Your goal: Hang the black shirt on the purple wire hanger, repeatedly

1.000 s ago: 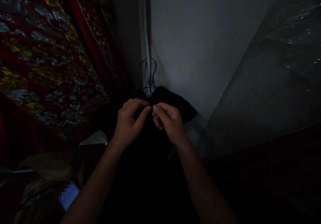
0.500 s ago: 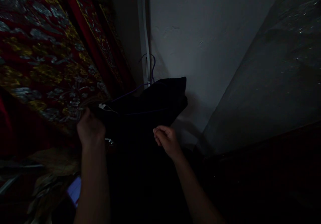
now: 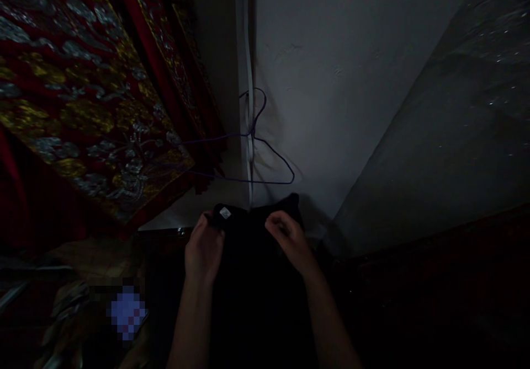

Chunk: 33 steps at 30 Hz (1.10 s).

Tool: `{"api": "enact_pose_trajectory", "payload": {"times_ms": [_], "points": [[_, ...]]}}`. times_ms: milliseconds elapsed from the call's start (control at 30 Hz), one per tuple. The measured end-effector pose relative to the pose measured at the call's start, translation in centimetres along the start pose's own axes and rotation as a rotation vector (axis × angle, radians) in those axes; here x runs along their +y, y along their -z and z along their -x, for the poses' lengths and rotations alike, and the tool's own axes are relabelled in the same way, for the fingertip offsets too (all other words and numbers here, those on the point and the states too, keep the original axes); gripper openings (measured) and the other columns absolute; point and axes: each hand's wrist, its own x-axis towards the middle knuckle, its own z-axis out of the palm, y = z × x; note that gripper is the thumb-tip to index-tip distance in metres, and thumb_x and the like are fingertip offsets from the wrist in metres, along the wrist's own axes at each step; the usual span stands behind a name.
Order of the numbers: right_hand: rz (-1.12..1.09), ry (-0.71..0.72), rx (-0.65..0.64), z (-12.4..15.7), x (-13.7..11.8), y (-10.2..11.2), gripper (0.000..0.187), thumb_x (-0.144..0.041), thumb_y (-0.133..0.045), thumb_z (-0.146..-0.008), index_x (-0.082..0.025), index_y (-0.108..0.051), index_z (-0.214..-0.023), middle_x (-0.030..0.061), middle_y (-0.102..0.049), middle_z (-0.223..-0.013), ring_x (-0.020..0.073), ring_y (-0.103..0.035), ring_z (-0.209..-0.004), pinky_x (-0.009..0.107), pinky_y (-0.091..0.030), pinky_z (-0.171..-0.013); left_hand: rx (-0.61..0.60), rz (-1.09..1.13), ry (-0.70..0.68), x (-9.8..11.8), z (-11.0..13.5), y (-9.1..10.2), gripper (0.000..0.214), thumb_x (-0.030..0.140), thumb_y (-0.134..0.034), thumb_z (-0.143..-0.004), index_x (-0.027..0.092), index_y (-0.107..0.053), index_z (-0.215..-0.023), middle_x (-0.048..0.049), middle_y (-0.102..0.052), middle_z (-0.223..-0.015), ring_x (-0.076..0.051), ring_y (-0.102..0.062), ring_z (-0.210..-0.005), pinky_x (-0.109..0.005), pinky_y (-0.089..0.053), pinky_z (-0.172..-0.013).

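A black garment [image 3: 252, 258] hangs between my hands, below a bare purple wire hanger [image 3: 273, 183]. My left hand [image 3: 203, 247] is closed on the garment's upper edge, beside a small white label [image 3: 225, 213]. On the other side my right hand [image 3: 287, 236] is closed at the upper edge, fingers curled in a pinch on the cloth. The hanger's hook is caught on a white cord or strip [image 3: 250, 43] running down the wall. Darkness hides the garment's folds, and I cannot tell what type of garment it is.
Red cloth with gold and silver embroidery [image 3: 83, 115] covers the left. A grey wall [image 3: 323, 54] stands ahead, with a shiny clear sheet [image 3: 447, 137] on the right. At lower left lie crumpled cloths [image 3: 66, 314] and a blurred-out lit screen [image 3: 127, 311].
The black garment has come off the hanger and moved down. My left hand has moved right, closer to my right hand. The hanger now hangs bare on the cord.
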Motion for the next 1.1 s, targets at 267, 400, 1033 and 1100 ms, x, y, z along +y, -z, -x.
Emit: {"api": "enact_pose_trajectory", "payload": {"times_ms": [267, 400, 1033, 1100], "points": [[-0.055, 0.034, -0.308, 0.7, -2.5, -1.9, 0.020, -0.033, -0.062, -0.093, -0.021, -0.070, -0.106, 0.0040, -0.073, -0.104, 0.0229, -0.066, -0.101, 0.037, -0.050, -0.097, -0.241, -0.661, -0.393, -1.2, 2.7, -3.1, 0.023, 0.044, -0.070, -0.090, 0.021, -0.074, -0.088, -0.0062, -0.066, -0.113, -0.022, -0.062, -0.112, -0.030, -0.046, -0.100], [-0.080, 0.090, -0.424, -1.3, -4.6, 0.0, 0.020, -0.034, -0.057, -0.094, -0.021, -0.071, -0.101, 0.0031, -0.072, -0.099, 0.0215, -0.065, -0.102, 0.033, -0.049, -0.095, -0.349, -0.794, -0.259, -1.8, 1.1, -0.9, 0.040, 0.058, -0.056, -0.096, 0.025, -0.067, -0.114, -0.0093, -0.056, -0.145, -0.028, -0.048, -0.139, -0.041, -0.038, -0.116], [0.269, 0.317, -0.144, -16.7, -0.3, 0.8, 0.021, -0.032, -0.053, -0.089, -0.019, -0.069, -0.080, 0.0033, -0.071, -0.080, 0.0217, -0.064, -0.080, 0.033, -0.048, -0.078, -0.977, -1.452, 0.350, 6.7, -1.7, 2.5, 0.033, 0.050, -0.067, -0.088, 0.022, -0.078, -0.101, -0.0036, -0.080, -0.099, -0.024, -0.073, -0.085, -0.029, -0.054, -0.071], [0.283, 0.317, -0.197, -16.6, 0.3, 1.3, 0.020, -0.029, -0.054, -0.088, -0.019, -0.071, -0.086, 0.0034, -0.074, -0.087, 0.0214, -0.065, -0.085, 0.033, -0.048, -0.083, -0.975, -1.420, 0.367, 6.1, -0.4, 2.7, 0.030, 0.050, -0.067, -0.088, 0.024, -0.079, -0.095, -0.0040, -0.080, -0.093, -0.024, -0.073, -0.079, -0.028, -0.052, -0.066]]}}
